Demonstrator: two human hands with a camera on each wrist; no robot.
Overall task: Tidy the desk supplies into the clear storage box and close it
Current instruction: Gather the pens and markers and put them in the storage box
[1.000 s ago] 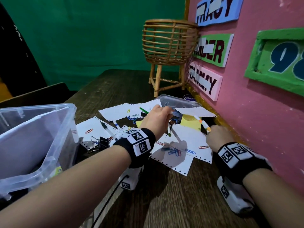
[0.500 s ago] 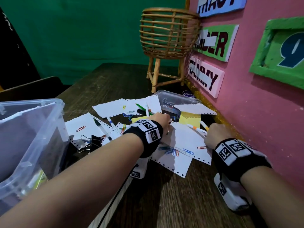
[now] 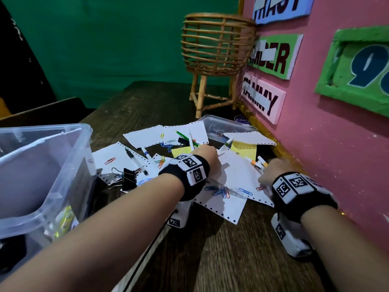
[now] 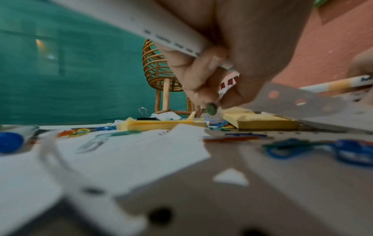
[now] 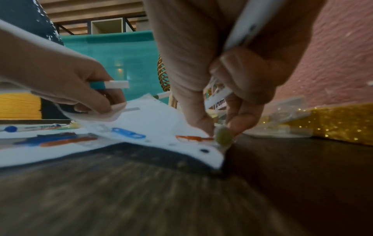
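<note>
Head view: the clear storage box [image 3: 42,165] stands open at the near-left edge of the worktop [image 3: 210,249], a few supplies already inside. Beyond the box and to its right lies the clutter: white perforated sheets [image 3: 235,175], paper clips [image 3: 221,191], a binder clip [image 3: 128,178], a black pen [image 3: 135,161] and yellow sticky notes [image 3: 244,149]. The left hand [image 3: 207,158] reaches into the middle of the sheets; the right hand [image 3: 271,172] works farther from the box, by the pink wall [image 3: 336,133], beside orange-banded markers [image 3: 255,163].

Left wrist view: the left hand's fingers [image 4: 197,83] curl round a white pen barrel [image 4: 224,64] and pinch a second, green-capped pen [image 4: 211,108] at the tips.

Right wrist view: the right hand's fingers [image 5: 240,115] are closed on white markers [image 5: 218,97], one end cap [image 5: 223,137] touching a sheet's corner.

Pens are light, stiff and smooth, so I judge a bundle may slip; gripping mid-barrel is safest. The sheets are limp and shed loose clips if lifted by an edge.
</note>
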